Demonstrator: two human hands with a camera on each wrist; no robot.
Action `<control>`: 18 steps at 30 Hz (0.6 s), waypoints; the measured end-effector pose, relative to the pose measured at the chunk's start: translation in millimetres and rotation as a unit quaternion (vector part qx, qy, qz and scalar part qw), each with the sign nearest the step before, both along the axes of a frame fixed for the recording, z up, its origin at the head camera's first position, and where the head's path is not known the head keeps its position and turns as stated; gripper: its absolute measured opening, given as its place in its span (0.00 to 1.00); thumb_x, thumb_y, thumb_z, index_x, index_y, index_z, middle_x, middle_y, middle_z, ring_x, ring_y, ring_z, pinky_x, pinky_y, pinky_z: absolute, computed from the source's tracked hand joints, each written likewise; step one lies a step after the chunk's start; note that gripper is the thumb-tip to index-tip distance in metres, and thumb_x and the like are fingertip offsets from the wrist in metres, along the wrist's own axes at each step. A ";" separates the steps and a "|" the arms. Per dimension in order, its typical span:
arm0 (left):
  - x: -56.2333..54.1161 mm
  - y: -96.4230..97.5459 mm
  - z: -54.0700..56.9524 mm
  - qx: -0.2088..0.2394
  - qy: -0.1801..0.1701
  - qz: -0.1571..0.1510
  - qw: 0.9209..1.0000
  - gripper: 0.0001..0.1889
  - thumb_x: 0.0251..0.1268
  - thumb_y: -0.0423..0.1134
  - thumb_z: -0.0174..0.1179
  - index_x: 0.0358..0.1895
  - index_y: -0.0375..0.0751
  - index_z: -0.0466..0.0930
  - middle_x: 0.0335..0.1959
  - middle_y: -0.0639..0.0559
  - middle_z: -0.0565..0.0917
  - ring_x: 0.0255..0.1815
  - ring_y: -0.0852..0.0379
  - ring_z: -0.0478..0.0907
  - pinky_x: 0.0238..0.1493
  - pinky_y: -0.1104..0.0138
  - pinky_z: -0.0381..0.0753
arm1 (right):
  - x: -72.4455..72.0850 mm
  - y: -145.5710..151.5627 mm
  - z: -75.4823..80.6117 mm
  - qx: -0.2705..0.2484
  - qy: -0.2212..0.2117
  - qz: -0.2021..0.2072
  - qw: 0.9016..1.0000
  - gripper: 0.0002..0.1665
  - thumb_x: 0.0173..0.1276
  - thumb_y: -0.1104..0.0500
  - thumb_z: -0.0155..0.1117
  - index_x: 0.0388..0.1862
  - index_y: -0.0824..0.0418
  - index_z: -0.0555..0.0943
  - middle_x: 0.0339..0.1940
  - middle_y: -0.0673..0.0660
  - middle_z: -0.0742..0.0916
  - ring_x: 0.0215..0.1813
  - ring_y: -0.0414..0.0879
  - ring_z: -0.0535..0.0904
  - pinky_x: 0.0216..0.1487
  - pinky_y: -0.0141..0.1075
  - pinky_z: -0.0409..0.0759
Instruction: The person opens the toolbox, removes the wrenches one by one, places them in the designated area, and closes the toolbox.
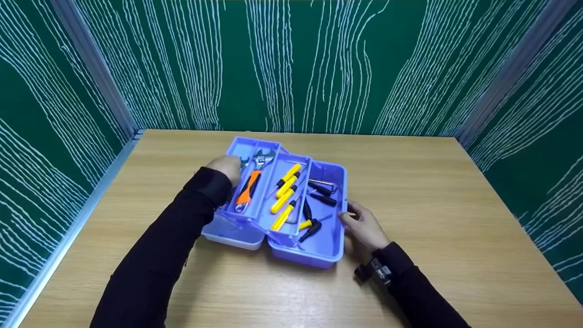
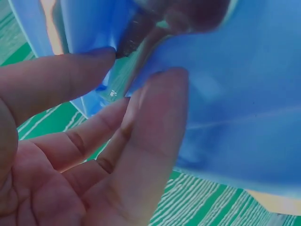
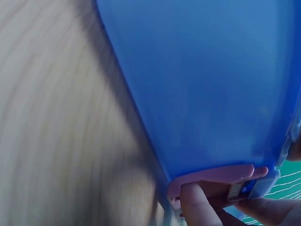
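My left hand [image 1: 225, 166] is at a tool [image 2: 155, 40], grip unclear to me; my right hand [image 1: 365, 226] holds the box [image 1: 303, 259]

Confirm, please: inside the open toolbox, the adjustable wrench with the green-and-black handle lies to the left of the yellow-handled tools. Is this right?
No: the adjustable wrench has an orange and black handle, not green, as the head view shows.

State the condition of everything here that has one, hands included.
Toolbox, open, trays spread
Adjustable wrench, lying in the upper tray
Four yellow-handled screwdrivers, lying in the middle tray
Black-handled tools, loose in the bottom compartment
Left hand, at a metal tool, grip unclear
Right hand, holding the toolbox at its pink latch
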State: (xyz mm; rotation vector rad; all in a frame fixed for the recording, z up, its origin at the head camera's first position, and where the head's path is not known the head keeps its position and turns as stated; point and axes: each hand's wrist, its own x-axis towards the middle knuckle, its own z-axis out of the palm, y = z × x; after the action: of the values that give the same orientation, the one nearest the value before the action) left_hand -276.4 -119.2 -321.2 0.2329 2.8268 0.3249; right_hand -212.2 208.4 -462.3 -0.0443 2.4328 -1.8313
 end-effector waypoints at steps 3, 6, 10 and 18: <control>-1.6 -1.0 -1.2 0.006 0.000 0.003 1.000 0.13 0.61 0.28 0.51 0.46 0.29 0.79 0.36 0.45 0.75 0.36 0.50 0.70 0.42 0.63 0.72 | -0.3 -0.1 -1.0 0.002 -0.004 -0.003 1.000 0.32 0.71 0.63 0.55 0.73 0.70 0.63 0.61 0.73 0.79 0.50 0.50 0.81 0.44 0.29 0.82; -2.4 -1.0 -2.2 0.006 0.007 -0.001 1.000 0.12 0.59 0.28 0.51 0.44 0.29 0.79 0.38 0.43 0.78 0.36 0.49 0.71 0.43 0.63 0.73 | -0.9 0.4 -2.0 0.009 -0.003 -0.003 1.000 0.32 0.72 0.62 0.56 0.73 0.70 0.63 0.61 0.73 0.79 0.50 0.50 0.81 0.44 0.29 0.83; -2.7 -0.1 -1.0 -0.016 0.004 -0.014 1.000 0.12 0.57 0.28 0.52 0.42 0.30 0.80 0.41 0.41 0.81 0.38 0.49 0.73 0.44 0.61 0.76 | -1.6 0.2 -3.9 0.000 -0.002 -0.003 1.000 0.31 0.71 0.63 0.54 0.72 0.70 0.64 0.61 0.72 0.79 0.51 0.49 0.81 0.43 0.28 0.82; -2.8 -4.9 4.2 -0.022 -0.005 -0.017 1.000 0.04 0.58 0.32 0.57 0.27 0.38 0.73 0.27 0.50 0.69 0.30 0.52 0.67 0.32 0.66 0.67 | -2.9 -0.7 -5.1 -0.006 -0.001 -0.010 1.000 0.31 0.71 0.64 0.54 0.71 0.70 0.65 0.61 0.72 0.79 0.52 0.50 0.80 0.43 0.27 0.82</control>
State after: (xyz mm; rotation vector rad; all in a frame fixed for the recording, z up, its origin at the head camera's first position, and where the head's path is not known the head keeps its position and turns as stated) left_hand -279.2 -124.1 -317.0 0.2674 2.8131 0.2552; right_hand -215.1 207.7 -467.4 -0.0205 2.4297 -1.8530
